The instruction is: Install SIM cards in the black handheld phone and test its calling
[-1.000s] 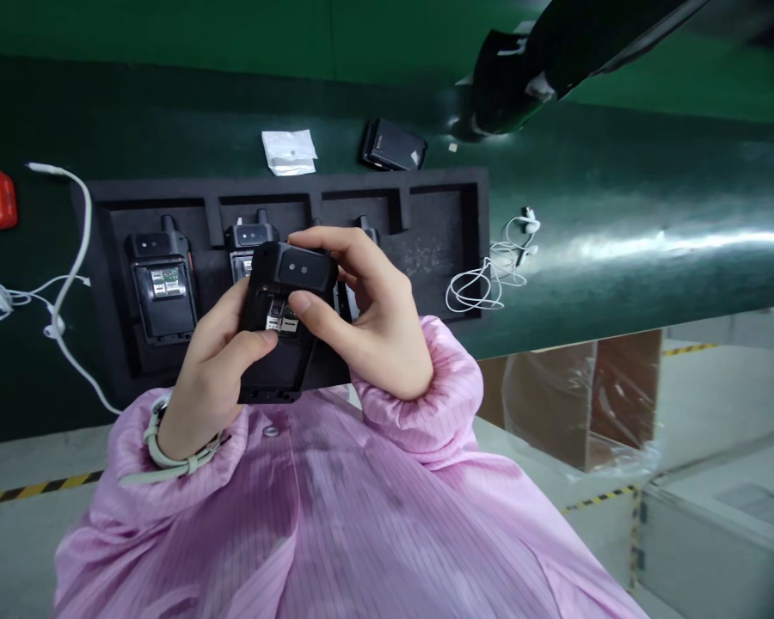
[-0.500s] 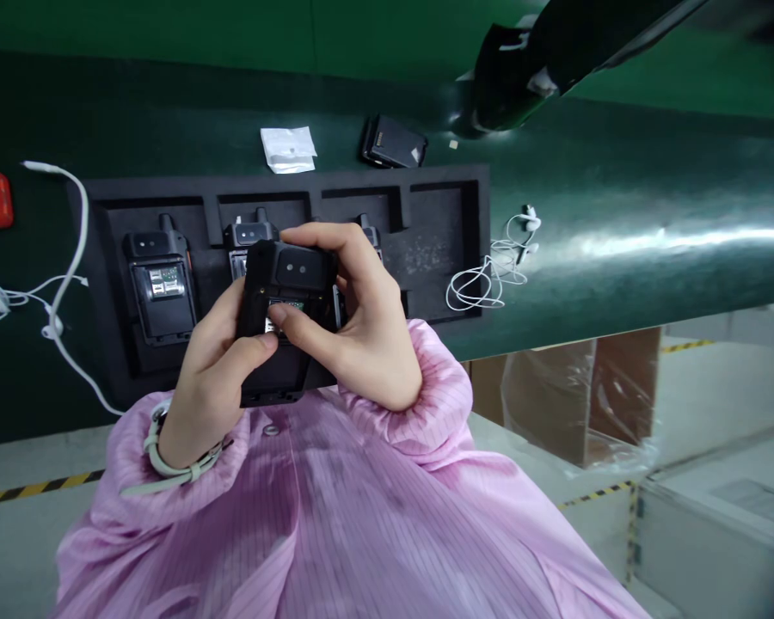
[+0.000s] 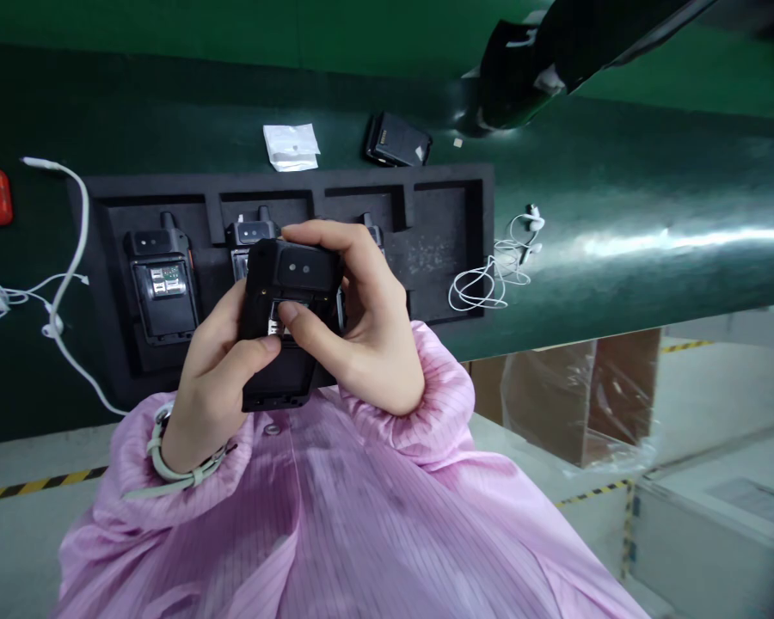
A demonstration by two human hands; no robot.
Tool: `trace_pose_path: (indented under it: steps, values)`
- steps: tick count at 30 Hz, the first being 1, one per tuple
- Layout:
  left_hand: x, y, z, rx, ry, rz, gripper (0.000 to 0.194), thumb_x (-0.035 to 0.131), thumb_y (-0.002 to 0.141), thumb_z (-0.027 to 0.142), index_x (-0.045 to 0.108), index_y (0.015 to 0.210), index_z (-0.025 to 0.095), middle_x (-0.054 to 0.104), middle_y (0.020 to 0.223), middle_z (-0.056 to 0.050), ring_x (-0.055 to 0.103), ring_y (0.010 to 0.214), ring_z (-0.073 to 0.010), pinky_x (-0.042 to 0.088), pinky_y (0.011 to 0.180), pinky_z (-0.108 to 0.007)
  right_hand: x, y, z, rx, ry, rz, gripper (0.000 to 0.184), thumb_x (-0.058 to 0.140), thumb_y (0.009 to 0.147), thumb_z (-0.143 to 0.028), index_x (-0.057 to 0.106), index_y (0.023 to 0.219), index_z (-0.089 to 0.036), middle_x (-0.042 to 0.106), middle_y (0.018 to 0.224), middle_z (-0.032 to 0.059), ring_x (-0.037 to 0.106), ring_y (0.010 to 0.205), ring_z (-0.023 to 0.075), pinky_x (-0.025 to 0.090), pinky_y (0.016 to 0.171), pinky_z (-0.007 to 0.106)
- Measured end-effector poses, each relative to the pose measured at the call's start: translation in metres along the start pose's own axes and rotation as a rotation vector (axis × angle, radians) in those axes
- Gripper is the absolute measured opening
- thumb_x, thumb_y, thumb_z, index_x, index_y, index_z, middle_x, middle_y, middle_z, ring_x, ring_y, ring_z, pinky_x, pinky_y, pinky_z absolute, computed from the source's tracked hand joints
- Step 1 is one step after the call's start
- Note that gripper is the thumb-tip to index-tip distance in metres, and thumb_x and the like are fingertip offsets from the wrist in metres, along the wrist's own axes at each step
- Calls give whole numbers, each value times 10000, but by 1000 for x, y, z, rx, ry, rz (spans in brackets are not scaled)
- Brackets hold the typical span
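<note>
A black handset is gripped above a foam tray by the left hand and right hand, fingers curled around its edges, the right thumb on its exposed card slots. Further handsets in the tray are partly obstructed by the hands; white earphones lie just beside it.

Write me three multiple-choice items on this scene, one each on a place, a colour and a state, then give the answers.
1. Where do the coiled white earphones lie relative to the black foam tray?
A) Beside it, on the view's right
B) Inside a compartment
C) Beside it, on the view's left

2. What colour is the smock?
A) Green
B) White
C) Pink

3. What state is the black handset in, held by the left hand and right hand?
A) Rear cover fully on
B) Rear cover off
C) Wrapped in plastic

1: A, they lie outside the tray's edge.
2: C, its striped cloth is pink.
3: B, metal card slots show.
</note>
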State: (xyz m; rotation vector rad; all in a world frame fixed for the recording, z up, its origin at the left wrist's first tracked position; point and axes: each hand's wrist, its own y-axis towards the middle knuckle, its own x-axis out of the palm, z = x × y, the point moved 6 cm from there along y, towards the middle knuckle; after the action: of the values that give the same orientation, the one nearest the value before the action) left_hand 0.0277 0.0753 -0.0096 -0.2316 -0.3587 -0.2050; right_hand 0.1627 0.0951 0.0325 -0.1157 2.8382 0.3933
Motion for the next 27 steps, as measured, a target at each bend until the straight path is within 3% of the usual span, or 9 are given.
trace_pose_path:
  steps: [7, 13, 19, 27]
  values:
    - [0, -2, 0, 5, 2, 4, 480, 610, 869, 143, 738, 1289, 339, 762, 1186, 47, 673, 1175, -228, 524, 937, -310, 0, 0, -3, -1, -48, 12, 362, 602, 880, -184, 588, 1231, -271, 700, 1241, 37, 663, 1184, 226, 563, 1068, 437]
    - [2, -2, 1, -34, -90, 16, 429, 594, 870, 113, 759, 1213, 311, 769, 1107, 35, 688, 1151, -229, 559, 858, -298, -2, 1, -2, -9, 4, -62, 413, 589, 884, -241, 579, 1297, -262, 673, 1307, 54, 646, 1228, 238, 552, 1115, 457]
    - [15, 2, 11, -41, -326, -26, 373, 572, 869, 218, 750, 1197, 211, 766, 1061, -56, 655, 1245, -330, 529, 1071, -495, 2, -1, 4, -29, 33, -207, 671, 673, 827, -259, 466, 1465, -268, 556, 1497, 66, 545, 1399, 276, 508, 1198, 474]
    - [18, 1, 12, -42, -385, -34, 281, 586, 901, 324, 762, 1088, 209, 757, 1088, -95, 634, 1278, -369, 543, 1067, -547, 1, -2, 1, -93, -20, -210, 624, 633, 864, -219, 467, 1463, -271, 576, 1494, 60, 546, 1409, 251, 464, 1251, 451]
